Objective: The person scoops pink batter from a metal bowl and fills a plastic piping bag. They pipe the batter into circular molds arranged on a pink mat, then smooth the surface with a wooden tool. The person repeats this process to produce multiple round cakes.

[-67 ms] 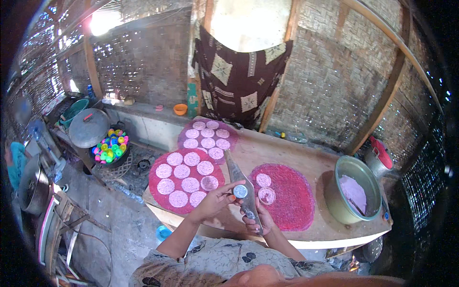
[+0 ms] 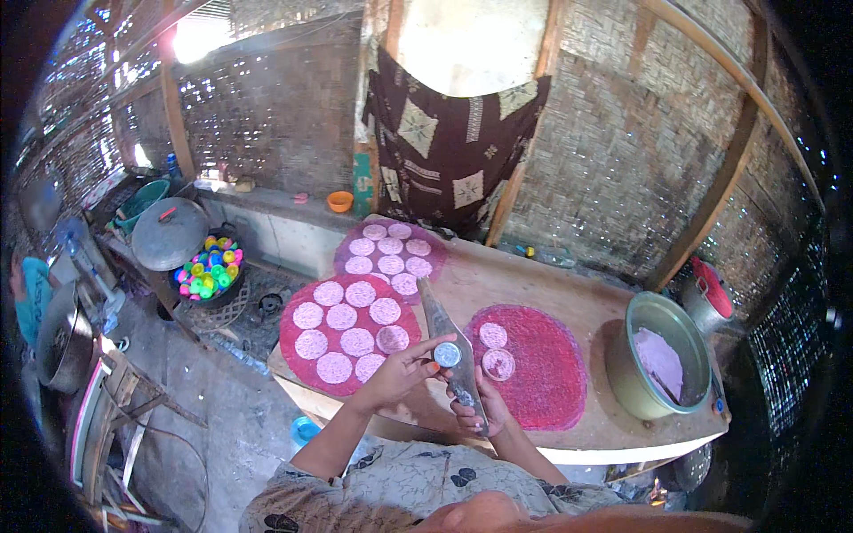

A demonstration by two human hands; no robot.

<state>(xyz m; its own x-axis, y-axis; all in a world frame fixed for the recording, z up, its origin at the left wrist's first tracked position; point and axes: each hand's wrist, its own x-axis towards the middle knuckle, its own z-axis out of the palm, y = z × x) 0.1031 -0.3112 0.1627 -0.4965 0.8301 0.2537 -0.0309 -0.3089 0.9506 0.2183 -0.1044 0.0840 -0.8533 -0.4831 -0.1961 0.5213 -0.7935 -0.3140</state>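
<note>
Around the blade (image 2: pixel 435 311), pink discs (image 2: pixel 341 317), mats (image 2: pixel 542 373), bucket (image 2: pixel 634 393)

Flat blade (image 2: pixel 436 313) matt; table (image 2: pixel 542 284) wooden; bucket (image 2: pixel 634 391) smooth plastic; wall (image 2: pixel 613 142) rough-woven.

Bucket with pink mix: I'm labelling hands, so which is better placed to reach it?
Probably the right hand: it is nearer the bucket, toward the right end of the table, though it holds a flat blade. The left hand, farther off, holds a small round object.
</note>
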